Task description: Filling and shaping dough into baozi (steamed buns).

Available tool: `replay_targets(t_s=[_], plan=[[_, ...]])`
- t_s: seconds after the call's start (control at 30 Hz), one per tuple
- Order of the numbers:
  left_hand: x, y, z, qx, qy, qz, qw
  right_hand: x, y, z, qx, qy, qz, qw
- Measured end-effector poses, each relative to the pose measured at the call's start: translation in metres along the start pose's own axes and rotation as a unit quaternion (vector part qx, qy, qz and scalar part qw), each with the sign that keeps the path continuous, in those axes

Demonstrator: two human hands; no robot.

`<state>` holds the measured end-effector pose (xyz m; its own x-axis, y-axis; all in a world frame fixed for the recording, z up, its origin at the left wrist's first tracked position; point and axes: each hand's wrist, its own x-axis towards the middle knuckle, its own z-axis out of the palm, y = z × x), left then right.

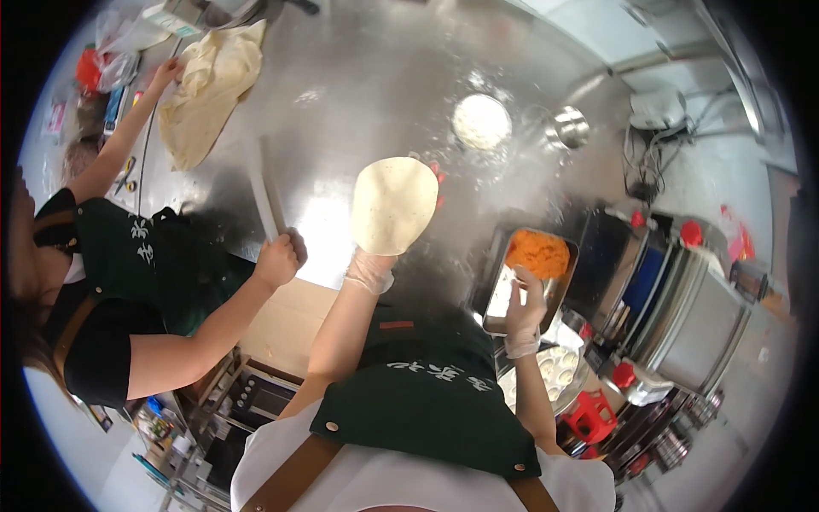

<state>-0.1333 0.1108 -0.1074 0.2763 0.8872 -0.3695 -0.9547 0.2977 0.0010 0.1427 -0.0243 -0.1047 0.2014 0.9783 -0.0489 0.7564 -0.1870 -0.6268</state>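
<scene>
We have the flat, pale, round dough wrapper [394, 205] lying open on our gloved left hand [369, 271], held up over the shiny steel worktable [358, 77]; fingers are under the dough, so we can't tell their spread, only that they carry it. No filling on the wrapper yet, so rolling looks done and filling and closing are left, as we judge it.

Right of the wrapper, and lower: rectangular steel tray [499, 299] w/ a heap of orange mash filling [537, 253] at its far end, rest of tray bare. Our gloved right hand [525, 311] is at the tray's near part, fingers curled narrow around a thin tool, prob. a spreader; can't tell more.

Below the tray, a round steel tray [570, 375] holds several pale finished buns, approx. half in view.

Above-right of the wrapper: floury white dough round [481, 121] on the table, then a small steel bowl [570, 128]; contents not visible.

Left of the wrapper: co-worker's hand [277, 260] closed on a long rolling pin [263, 192]; their other hand [164, 75] touches a big cream dough sheet [209, 90].
</scene>
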Motion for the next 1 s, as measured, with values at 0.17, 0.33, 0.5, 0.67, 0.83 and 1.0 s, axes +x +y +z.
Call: replay_targets(t_s=[0.17,0.33,0.5,0.67,0.83,1.0], plan=[[-0.006,-0.044,-0.003,0.119,0.046,-0.026,0.991,-0.057,0.076,-0.04,-0.28,0.048,0.055,0.957],[-0.014,-0.084,-0.014,0.114,0.07,-0.056,0.989,-0.08,0.106,-0.03,-0.369,-0.021,0.078,0.926],[-0.032,-0.112,-0.017,0.105,0.073,-0.119,0.985,-0.086,0.117,-0.032,-0.447,-0.066,0.077,0.889],[-0.039,-0.128,-0.031,0.115,0.036,-0.128,0.984,-0.082,0.114,-0.046,-0.342,-0.066,0.086,0.934],[-0.036,-0.146,-0.052,0.096,0.012,-0.154,0.983,-0.062,0.115,-0.059,-0.146,-0.035,0.063,0.987],[-0.035,-0.169,-0.089,0.105,0.059,-0.153,0.981,-0.011,0.087,-0.063,-0.194,0.096,0.096,0.972]])
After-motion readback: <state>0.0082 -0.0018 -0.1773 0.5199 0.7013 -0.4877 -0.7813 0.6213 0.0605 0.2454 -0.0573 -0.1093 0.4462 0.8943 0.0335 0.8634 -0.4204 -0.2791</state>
